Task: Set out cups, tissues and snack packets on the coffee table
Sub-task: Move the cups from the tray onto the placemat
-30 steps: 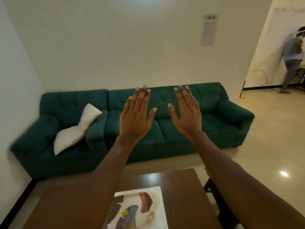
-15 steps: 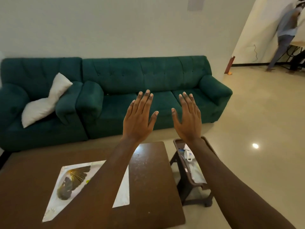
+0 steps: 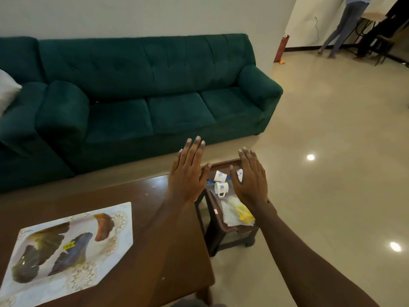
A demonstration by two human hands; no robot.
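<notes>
My left hand (image 3: 188,171) and my right hand (image 3: 251,178) are stretched out flat, fingers apart, holding nothing. Between and below them stands a small dark stool (image 3: 230,231) to the right of the brown coffee table (image 3: 159,251). On the stool lie two white cups with blue print (image 3: 221,187), tipped on their sides, with a third white piece partly hidden behind my right hand. Nearer to me on the stool lies white tissue with a yellow packet (image 3: 240,210). A printed placemat (image 3: 66,247) lies on the table.
A dark green sofa (image 3: 155,89) runs along the far wall, with a white cushion (image 3: 7,89) at the left edge. Glossy beige floor (image 3: 332,151) spreads to the right. A person (image 3: 345,25) stands by a table at the far right.
The view has swung down and to the right, bringing the stool and the things on it fully into sight. Both hands stay flat and apart, now lower over the stool.
</notes>
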